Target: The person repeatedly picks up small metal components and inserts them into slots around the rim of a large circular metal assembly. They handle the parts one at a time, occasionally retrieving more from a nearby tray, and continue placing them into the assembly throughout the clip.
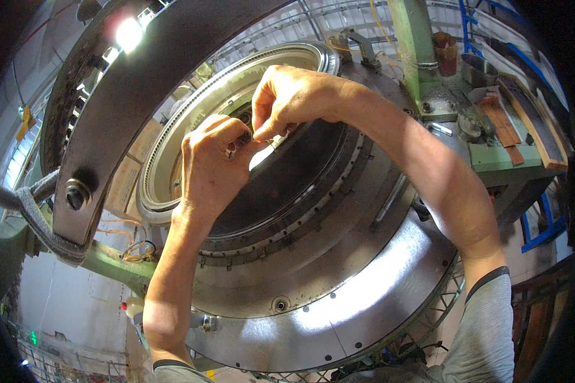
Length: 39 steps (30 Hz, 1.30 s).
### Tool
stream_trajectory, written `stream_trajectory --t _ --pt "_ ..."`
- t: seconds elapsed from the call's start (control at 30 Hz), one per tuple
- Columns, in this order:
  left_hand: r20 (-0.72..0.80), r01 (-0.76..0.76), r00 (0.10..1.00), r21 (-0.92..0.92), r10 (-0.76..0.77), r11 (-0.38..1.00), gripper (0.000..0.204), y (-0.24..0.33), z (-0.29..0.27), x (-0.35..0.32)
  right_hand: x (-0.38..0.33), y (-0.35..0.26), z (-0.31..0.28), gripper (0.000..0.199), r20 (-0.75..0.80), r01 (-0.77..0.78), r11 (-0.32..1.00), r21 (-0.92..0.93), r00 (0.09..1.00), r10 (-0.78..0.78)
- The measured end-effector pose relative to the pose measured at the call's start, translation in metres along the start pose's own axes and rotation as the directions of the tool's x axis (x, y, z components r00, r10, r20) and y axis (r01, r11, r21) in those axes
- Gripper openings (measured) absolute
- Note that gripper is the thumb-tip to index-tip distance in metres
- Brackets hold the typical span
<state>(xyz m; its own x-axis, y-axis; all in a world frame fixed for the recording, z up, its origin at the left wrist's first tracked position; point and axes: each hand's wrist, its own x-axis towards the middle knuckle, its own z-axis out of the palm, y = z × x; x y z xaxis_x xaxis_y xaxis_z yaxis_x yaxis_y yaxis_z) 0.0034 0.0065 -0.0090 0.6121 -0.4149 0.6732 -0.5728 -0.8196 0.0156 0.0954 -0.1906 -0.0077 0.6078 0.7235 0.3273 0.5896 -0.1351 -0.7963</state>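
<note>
Fingertips of both hands met at frame centre: left hand [211, 163] and right hand [287, 99] pinched one small dark part [244, 137] between them, above the toothed ring [172, 137].

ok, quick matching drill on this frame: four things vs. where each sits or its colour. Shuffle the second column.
Things:
1. left hand
2. right hand
3. dark curved bracket
4. green post

Places or colours:
A. top right, upright beside the round machine
B. upper one of the two, fingertips pinching at a small part
C. arcs across the upper left, a bolt at its lower end
D. lower one, fist closed just below the other, over the dark inner disc

Pairs: 1-D, 2-B, 3-C, 4-A
</note>
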Motion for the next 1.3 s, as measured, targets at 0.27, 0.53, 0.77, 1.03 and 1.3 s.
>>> stream_trajectory --t 0.27,0.53,0.77,1.03,1.3 --pt "0.107 0.331 0.930 -0.665 -0.353 0.670 0.031 -0.003 -0.005 0.004 0.004 0.002 0.009 0.015 -0.213 0.294 0.945 0.140 0.941 -0.261" --pt "0.134 0.350 0.903 -0.783 -0.409 0.515 0.028 0.003 -0.012 -0.001 -0.037 -0.008 0.039 0.020 -0.452 0.249 0.967 -0.054 0.857 -0.246" --pt "0.030 0.269 0.886 -0.847 -0.463 0.458 0.019 0.008 -0.004 0.003 -0.046 -0.008 0.040 0.023 -0.493 0.230 0.972 -0.043 0.842 -0.221" --pt "0.043 0.285 0.888 -0.833 -0.458 0.475 0.017 0.016 -0.004 0.002 -0.050 -0.005 0.046 0.020 -0.551 0.299 0.954 0.035 0.802 -0.231" --pt "0.038 0.296 0.881 -0.822 -0.472 0.486 0.017 -0.003 -0.008 -0.008 -0.067 0.008 0.069 0.019 -0.681 0.170 0.984 -0.060 0.713 -0.165"
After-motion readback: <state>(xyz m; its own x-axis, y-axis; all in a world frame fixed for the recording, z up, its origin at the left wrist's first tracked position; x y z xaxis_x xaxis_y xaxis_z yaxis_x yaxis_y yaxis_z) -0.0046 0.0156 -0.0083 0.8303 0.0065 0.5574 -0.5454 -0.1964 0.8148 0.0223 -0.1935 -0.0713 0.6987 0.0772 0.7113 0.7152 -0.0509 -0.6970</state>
